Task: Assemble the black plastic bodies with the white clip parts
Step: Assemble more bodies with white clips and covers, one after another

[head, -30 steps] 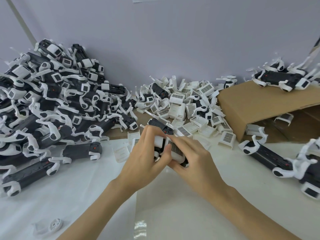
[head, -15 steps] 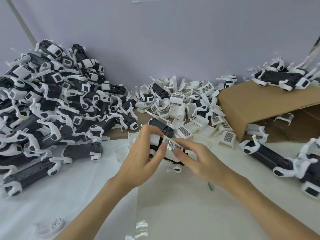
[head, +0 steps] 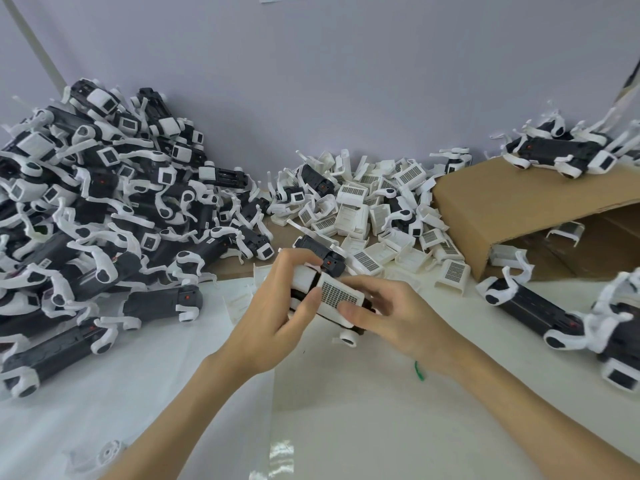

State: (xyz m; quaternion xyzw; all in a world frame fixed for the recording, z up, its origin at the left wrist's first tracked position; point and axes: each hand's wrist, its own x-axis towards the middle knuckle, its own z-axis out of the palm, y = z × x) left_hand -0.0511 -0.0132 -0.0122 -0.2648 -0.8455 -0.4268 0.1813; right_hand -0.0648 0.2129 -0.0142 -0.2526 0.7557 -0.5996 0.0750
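Note:
Both hands hold one black plastic body point(head: 360, 330) over the white table at the centre. A white clip part with a grid face point(head: 337, 295) lies on top of that body. My left hand point(head: 277, 313) grips the body's left end, thumb beside the grid. My right hand point(head: 391, 317) holds the right end, with its fingers curled over the clip's near edge. A white round foot point(head: 347, 337) sticks out below the body. Loose white clip parts point(head: 367, 216) are heaped behind my hands.
A big heap of finished black-and-white units point(head: 97, 209) fills the left side. A cardboard box point(head: 519, 206) lies on its side at the right with a unit point(head: 561, 154) on top. More units point(head: 540, 310) lie at the right. A green scrap point(head: 419, 372) lies near my right wrist.
The body has turned in my hands, so the clip's grid face now shows on top. My right hand slid from covering the clip to its right end.

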